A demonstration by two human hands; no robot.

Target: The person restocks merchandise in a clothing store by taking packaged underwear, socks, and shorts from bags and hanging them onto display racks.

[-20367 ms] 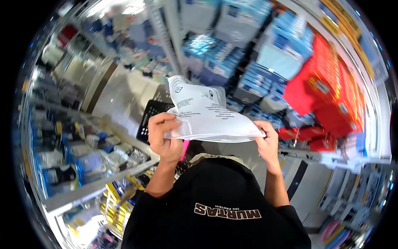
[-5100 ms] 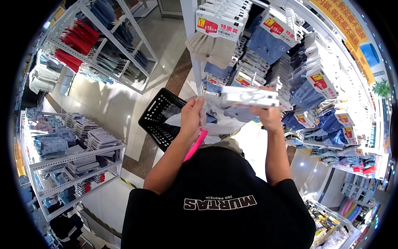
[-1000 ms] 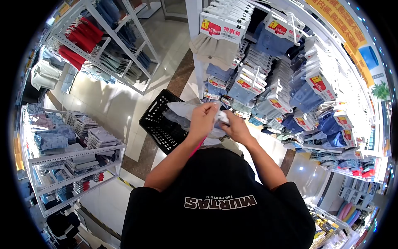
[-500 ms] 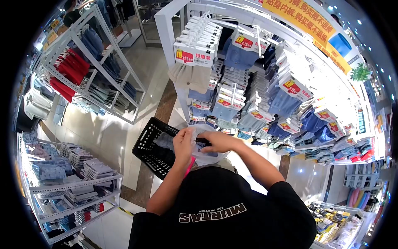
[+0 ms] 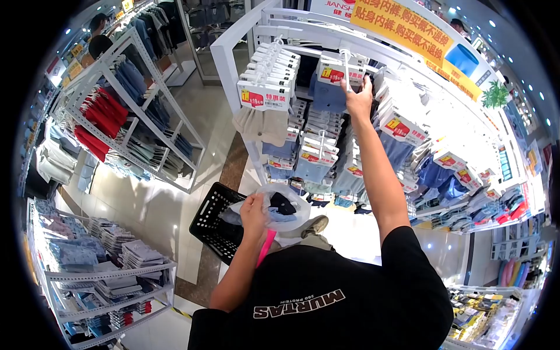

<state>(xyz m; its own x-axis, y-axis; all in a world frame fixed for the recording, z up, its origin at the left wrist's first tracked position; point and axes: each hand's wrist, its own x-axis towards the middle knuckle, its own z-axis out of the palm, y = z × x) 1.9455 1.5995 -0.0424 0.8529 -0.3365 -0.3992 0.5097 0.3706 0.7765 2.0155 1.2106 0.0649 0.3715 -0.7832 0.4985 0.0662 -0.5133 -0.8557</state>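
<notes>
My left hand [image 5: 254,217] is closed on the rim of a translucent plastic bag [image 5: 298,211], holding it at my waist. Dark and light-blue folded items [image 5: 282,204] show inside its mouth. My right hand [image 5: 358,104] reaches up to the rack, thumb and fingers spread beside a hook carrying blue packaged underwear [image 5: 330,95] under white header cards with red price labels. Whether the fingers touch the packs is hard to tell. A black perforated basket [image 5: 205,217] sits left of the bag, and a pink strap [image 5: 266,247] shows by my left forearm.
The white display rack [image 5: 226,64] holds several rows of hanging packs, beige ones [image 5: 262,126] at the left. Another clothes rack [image 5: 105,64] and a shelf of folded packs [image 5: 108,256] stand on the left. A bin of packets [image 5: 478,318] is at lower right.
My right hand has left the bag and risen to the hanging blue packs. A dark item it held over the bag now lies inside. My left hand still holds the rim.
</notes>
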